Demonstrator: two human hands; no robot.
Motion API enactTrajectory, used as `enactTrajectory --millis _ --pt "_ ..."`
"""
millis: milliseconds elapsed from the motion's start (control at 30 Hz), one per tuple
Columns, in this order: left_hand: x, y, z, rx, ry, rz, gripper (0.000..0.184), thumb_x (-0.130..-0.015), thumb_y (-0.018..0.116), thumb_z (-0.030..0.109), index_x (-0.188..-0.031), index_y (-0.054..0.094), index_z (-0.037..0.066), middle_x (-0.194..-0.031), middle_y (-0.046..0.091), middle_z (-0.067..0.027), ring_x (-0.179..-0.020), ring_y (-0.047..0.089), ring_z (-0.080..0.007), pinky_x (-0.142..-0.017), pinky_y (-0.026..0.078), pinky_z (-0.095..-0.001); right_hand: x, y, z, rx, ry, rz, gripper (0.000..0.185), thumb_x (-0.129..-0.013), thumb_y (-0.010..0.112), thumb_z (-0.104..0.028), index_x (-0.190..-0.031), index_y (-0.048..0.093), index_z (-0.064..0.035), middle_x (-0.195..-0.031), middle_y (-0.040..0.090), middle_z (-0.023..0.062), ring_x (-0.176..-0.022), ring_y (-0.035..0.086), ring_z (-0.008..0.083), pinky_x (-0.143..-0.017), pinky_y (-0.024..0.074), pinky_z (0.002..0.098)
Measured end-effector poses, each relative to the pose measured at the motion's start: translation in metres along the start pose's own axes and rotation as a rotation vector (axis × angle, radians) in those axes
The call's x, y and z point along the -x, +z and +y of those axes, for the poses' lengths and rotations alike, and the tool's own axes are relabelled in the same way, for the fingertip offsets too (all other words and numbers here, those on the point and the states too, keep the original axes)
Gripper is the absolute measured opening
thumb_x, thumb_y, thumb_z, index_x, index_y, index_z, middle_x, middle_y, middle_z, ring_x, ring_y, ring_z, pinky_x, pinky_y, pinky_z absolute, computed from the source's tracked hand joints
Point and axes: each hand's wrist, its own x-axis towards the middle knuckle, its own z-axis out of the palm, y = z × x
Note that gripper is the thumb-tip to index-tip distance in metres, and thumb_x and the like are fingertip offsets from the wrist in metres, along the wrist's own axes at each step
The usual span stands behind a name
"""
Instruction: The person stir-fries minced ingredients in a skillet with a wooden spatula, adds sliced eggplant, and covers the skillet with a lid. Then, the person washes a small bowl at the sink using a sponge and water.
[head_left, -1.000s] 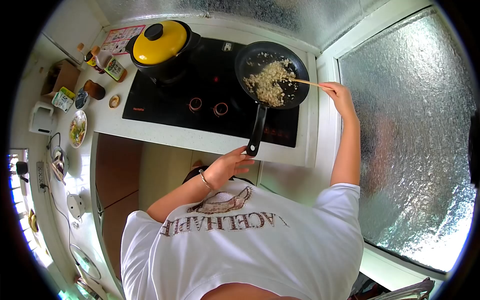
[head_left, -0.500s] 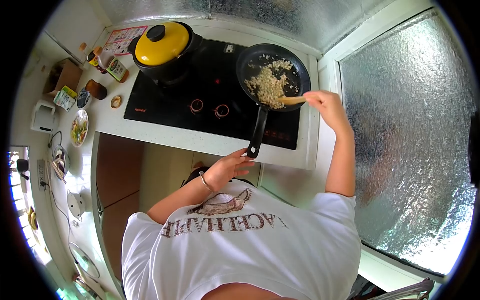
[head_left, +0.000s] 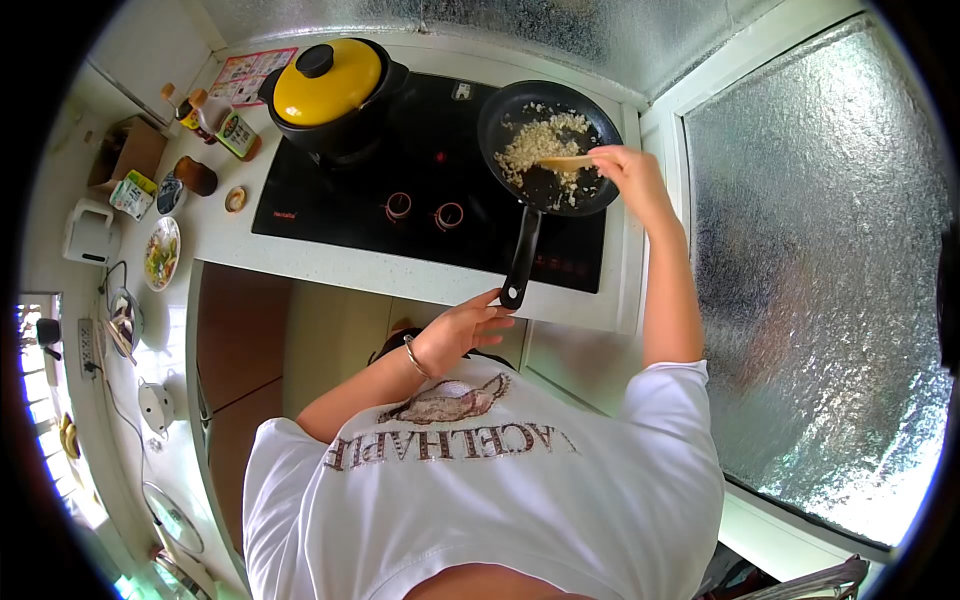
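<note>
Currently the black frying pan (head_left: 541, 190) sits on the dark glass stove (head_left: 340, 200) in the upper right of the frame, its handle (head_left: 522, 255) pointing down past the front edge of the bench (head_left: 380, 272). Pale chopped bits (head_left: 541, 143) lie heaped towards the pan's middle, with loose crumbs scattered up the side.

The right hand (head_left: 638, 183) grips a wooden spatula (head_left: 568, 163) over the pan's right side, the blade in among the bits. The left hand (head_left: 452, 337) is at the handle's end, fingers loosely spread; whether it pinches the handle or merely touches it, I cannot tell.

That light contact seems the weak point: a hard push with the spatula could swing or slide the pan on the smooth glass. The jutting handle could also be knocked by the body close by. Quick strokes towards the near rim might flick crumbs onto the stove, and the right fingers, close above the pan, could be burnt if it is hot. Thinly spread crumbs might brown sooner than the heap.

At the upper left, the pot with a yellow lid (head_left: 328, 85) stands well apart from the pan.
</note>
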Motion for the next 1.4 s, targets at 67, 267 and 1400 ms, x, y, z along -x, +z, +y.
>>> enactTrajectory --millis 67,267,1400 --pt "-0.001 0.0 0.002 -0.014 0.002 0.014 0.064 -0.089 0.048 0.029 -0.141 0.02 0.004 -0.13 0.046 -0.009 -0.122 0.042 -0.0215 -0.098 0.035 -0.0343 -0.005 -0.005 -0.005 -0.088 0.063 -0.021 0.018 -0.086 0.058 -0.009 -0.1 0.064 0.0001 -0.084 0.065 0.0078 -0.072 0.061 0.0113 -0.067 0.0483 0.0237" --pt "0.001 0.006 0.005 -0.024 -0.001 0.004 0.063 -0.09 0.047 0.028 -0.141 0.02 0.004 -0.132 0.044 -0.0109 -0.122 0.042 -0.0223 -0.098 0.035 -0.035 -0.035 0.034 -0.009 0.056 -0.036 0.103 0.015 -0.081 0.057 -0.012 -0.086 0.063 0.0001 -0.073 0.064 0.0137 -0.064 0.063 0.0233 -0.062 0.0476 0.0301" --pt "0.003 0.005 0.003 -0.067 -0.003 -0.035 0.064 -0.09 0.047 0.032 -0.142 0.019 0.006 -0.132 0.045 -0.005 -0.118 0.043 -0.0166 -0.095 0.035 -0.0323 0.019 0.044 0.018 0.091 -0.154 0.179 0.018 -0.083 0.059 -0.008 -0.1 0.063 -0.0019 -0.097 0.062 0.0126 -0.088 0.06 0.0287 -0.075 0.0478 0.0336"
